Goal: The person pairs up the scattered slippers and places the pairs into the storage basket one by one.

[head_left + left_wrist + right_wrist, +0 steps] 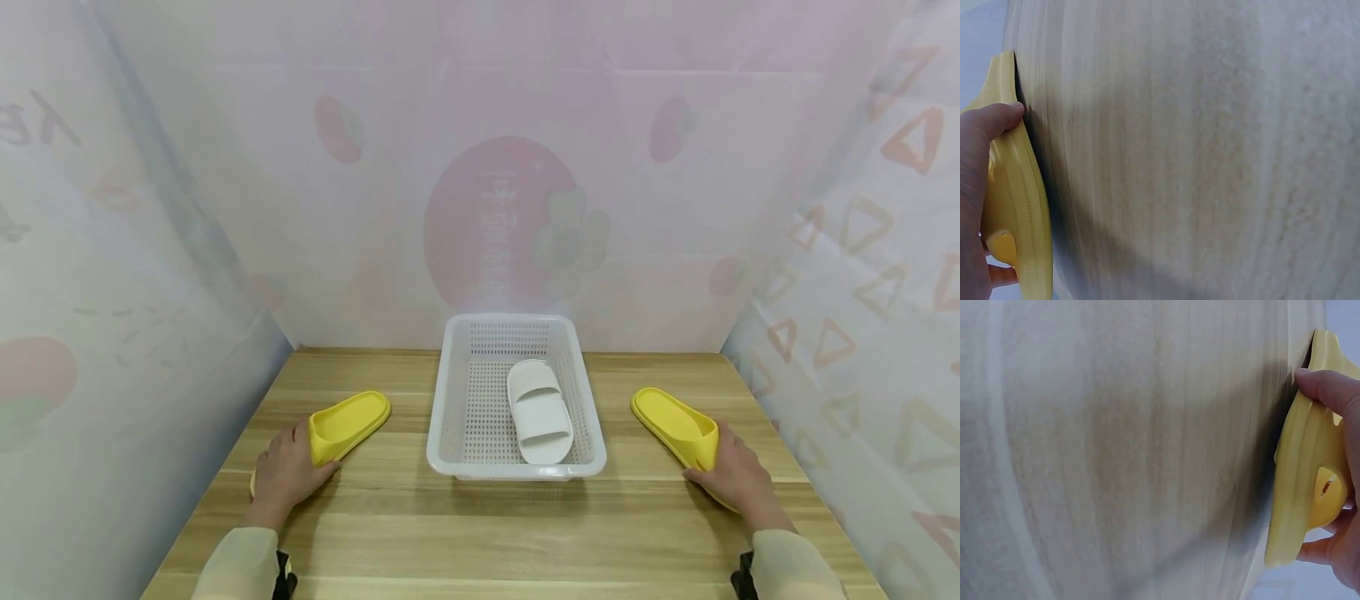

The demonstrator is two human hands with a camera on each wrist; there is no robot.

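1. Printed sheets [480,92] surround our wooden table [450,550].
2. Our left hand [288,467] grips one yellow slipper [351,419], our right hand [737,475] the other slipper [671,419], a white basket [517,472] between.
3. We should hold both evenly; whether they touch the table is hard to tell.

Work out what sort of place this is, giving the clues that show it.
Probably a small screened-off booth for tabletop activity: creased, printed sheets form the back and sides around a wood-grain table, where a white basket stands between two yellow slippers.
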